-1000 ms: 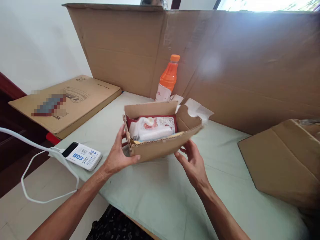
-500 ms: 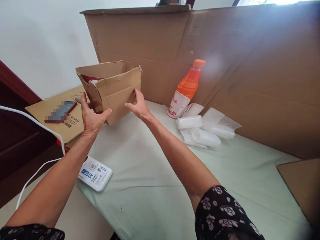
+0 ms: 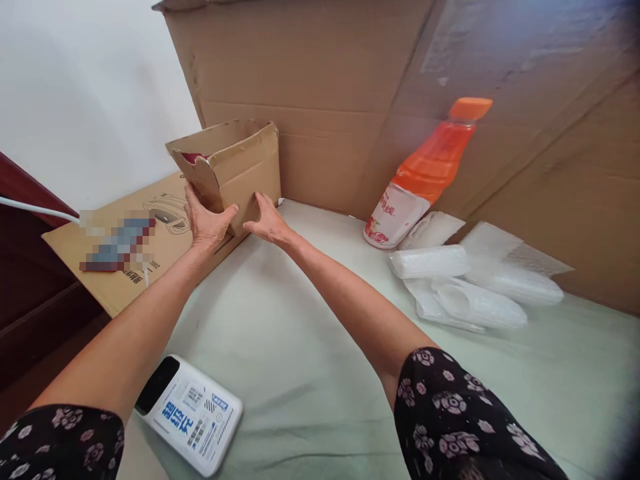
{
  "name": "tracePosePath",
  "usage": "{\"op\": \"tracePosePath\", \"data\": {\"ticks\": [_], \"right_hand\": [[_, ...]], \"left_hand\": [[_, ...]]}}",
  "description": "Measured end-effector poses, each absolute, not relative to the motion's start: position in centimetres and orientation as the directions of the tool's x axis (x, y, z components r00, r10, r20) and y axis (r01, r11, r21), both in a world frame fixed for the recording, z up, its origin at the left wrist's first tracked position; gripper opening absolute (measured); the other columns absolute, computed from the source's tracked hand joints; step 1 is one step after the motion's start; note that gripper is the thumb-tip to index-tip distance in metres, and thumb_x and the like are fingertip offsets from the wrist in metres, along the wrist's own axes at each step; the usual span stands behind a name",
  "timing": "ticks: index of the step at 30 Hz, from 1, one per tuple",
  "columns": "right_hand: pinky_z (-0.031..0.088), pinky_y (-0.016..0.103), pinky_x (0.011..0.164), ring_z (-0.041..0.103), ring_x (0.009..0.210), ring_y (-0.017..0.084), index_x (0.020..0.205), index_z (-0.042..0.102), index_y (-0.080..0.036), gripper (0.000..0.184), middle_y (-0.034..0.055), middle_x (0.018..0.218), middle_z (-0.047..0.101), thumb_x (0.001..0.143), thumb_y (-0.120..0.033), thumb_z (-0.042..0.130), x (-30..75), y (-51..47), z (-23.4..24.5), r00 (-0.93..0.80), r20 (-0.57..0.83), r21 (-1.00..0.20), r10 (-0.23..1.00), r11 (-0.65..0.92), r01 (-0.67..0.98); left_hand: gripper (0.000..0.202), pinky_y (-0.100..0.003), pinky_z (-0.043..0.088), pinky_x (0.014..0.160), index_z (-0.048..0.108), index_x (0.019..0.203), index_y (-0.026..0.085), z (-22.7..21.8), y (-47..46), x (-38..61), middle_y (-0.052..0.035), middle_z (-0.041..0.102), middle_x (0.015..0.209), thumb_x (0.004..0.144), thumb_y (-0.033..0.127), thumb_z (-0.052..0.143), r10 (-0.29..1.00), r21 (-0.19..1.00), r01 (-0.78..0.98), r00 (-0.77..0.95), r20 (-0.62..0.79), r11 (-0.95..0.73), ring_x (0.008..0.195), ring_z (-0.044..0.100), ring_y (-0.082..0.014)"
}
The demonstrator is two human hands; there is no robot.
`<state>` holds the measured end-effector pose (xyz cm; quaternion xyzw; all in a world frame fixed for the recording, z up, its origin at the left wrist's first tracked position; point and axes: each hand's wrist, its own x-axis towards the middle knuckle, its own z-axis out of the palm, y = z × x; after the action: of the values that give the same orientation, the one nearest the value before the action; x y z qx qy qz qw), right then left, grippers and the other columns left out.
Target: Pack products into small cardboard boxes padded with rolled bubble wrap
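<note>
Head view: the small cardboard box (image 3: 230, 167) stands at about 11 o'clock, in the corner by the tall cardboard wall (image 3: 325, 100). Its base is at the edge of the flat carton (image 3: 170, 257), where that meets the green cloth (image 3: 300, 320). The left hand (image 3: 207, 223) grasps the box's near corner, thumb across the front face. The right hand (image 3: 267, 223) lies flat against the lower front, fingers spread, pressing rather than clasping. A red-and-white pack (image 3: 193, 158) peeks over the torn rim.

The likeliest mishap is tipping. If the base straddles the step between carton and cloth, the box could rock toward 5 o'clock and spill once the hands loosen. The ragged, soft rim might also buckle under the left thumb. The orange bottle (image 3: 425, 173) at 2 o'clock and the power bank (image 3: 193, 413) at 7 o'clock sit well apart, so knocking either seems unlikely.
</note>
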<state>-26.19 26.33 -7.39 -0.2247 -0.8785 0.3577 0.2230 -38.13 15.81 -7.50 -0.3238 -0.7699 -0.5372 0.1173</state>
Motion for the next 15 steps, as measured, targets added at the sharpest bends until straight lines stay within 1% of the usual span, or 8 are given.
{"op": "tracePosePath", "data": {"ticks": [3, 6, 8, 10, 12, 13, 15], "right_hand": [[0.021, 0.044, 0.127, 0.021, 0.155, 0.029, 0.157, 0.022, -0.001, 0.1, 0.0211, 0.167, 0.019, 0.07, -0.029, 0.063, -26.6, 27.6, -7.6, -0.802, 0.22, -0.723, 0.556, 0.645, 0.248], [0.022, 0.041, 0.127, 0.023, 0.155, 0.028, 0.159, 0.019, -0.003, 0.101, 0.019, 0.167, 0.02, 0.071, -0.029, 0.064, -26.7, 28.4, -8.3, -0.809, 0.209, -0.713, 0.549, 0.652, 0.258], [0.024, 0.039, 0.126, 0.024, 0.154, 0.027, 0.16, 0.016, -0.003, 0.1, 0.0186, 0.167, 0.021, 0.076, -0.031, 0.063, -26.4, 28.6, -9.3, -0.825, 0.186, -0.671, 0.534, 0.682, 0.291], [0.029, 0.042, 0.124, 0.028, 0.153, 0.03, 0.16, 0.016, -0.003, 0.099, 0.0201, 0.166, 0.025, 0.079, -0.033, 0.064, -25.5, 28.4, -10.6, -0.841, 0.146, -0.618, 0.52, 0.712, 0.333], [0.03, 0.048, 0.122, 0.033, 0.15, 0.034, 0.159, 0.023, -0.005, 0.092, 0.0216, 0.162, 0.034, 0.082, -0.031, 0.064, -24.1, 27.8, -11.9, -0.852, 0.118, -0.58, 0.51, 0.732, 0.358], [0.028, 0.051, 0.122, 0.034, 0.149, 0.035, 0.158, 0.029, -0.006, 0.084, 0.0215, 0.16, 0.038, 0.084, -0.03, 0.063, -23.2, 27.4, -12.5, -0.857, 0.115, -0.566, 0.502, 0.742, 0.359], [0.023, 0.054, 0.123, 0.032, 0.15, 0.035, 0.151, 0.043, -0.01, 0.065, 0.0198, 0.157, 0.043, 0.09, -0.028, 0.058, -21.0, 26.5, -13.4, -0.87, 0.12, -0.526, 0.478, 0.774, 0.352]], "left_hand": [[0.108, -0.044, 0.028, 0.123, 0.021, 0.153, 0.015, -7.0, 17.2, -37.9, -0.0169, 0.038, 0.155, 0.062, 0.026, 0.077, 0.368, 0.773, 0.584, -0.795, 0.482, 0.248, 0.147, 0.035, -0.0302], [0.108, -0.044, 0.028, 0.123, 0.018, 0.155, 0.014, -6.6, 18.3, -37.7, -0.0169, 0.036, 0.157, 0.064, 0.025, 0.076, 0.358, 0.782, 0.555, -0.818, 0.45, 0.285, 0.147, 0.033, -0.0305], [0.109, -0.045, 0.027, 0.123, 0.016, 0.155, 0.015, -6.6, 18.8, -37.7, -0.0167, 0.035, 0.158, 0.065, 0.025, 0.077, 0.358, 0.783, 0.541, -0.828, 0.432, 0.306, 0.147, 0.032, -0.0313], [0.111, -0.045, 0.026, 0.124, 0.014, 0.156, 0.016, -6.8, 19.1, -37.7, -0.0165, 0.034, 0.158, 0.066, 0.025, 0.078, 0.361, 0.783, 0.528, -0.836, 0.413, 0.329, 0.148, 0.031, -0.0315], [0.113, -0.045, 0.022, 0.126, 0.009, 0.157, 0.013, -7.4, 19.1, -37.6, -0.0185, 0.029, 0.16, 0.069, 0.027, 0.078, 0.375, 0.772, 0.531, -0.834, 0.404, 0.35, 0.15, 0.025, -0.032], [0.113, -0.046, 0.018, 0.127, 0.006, 0.157, 0.009, -7.8, 18.8, -37.5, -0.0211, 0.026, 0.161, 0.071, 0.029, 0.077, 0.389, 0.764, 0.539, -0.828, 0.403, 0.355, 0.152, 0.02, -0.0332], [0.111, -0.051, 0.012, 0.127, 0.001, 0.153, -0.004, -8.8, 17.9, -36.8, -0.03, 0.017, 0.16, 0.076, 0.032, 0.074, 0.43, 0.751, 0.559, -0.809, 0.401, 0.351, 0.153, 0.011, -0.0379]]}}
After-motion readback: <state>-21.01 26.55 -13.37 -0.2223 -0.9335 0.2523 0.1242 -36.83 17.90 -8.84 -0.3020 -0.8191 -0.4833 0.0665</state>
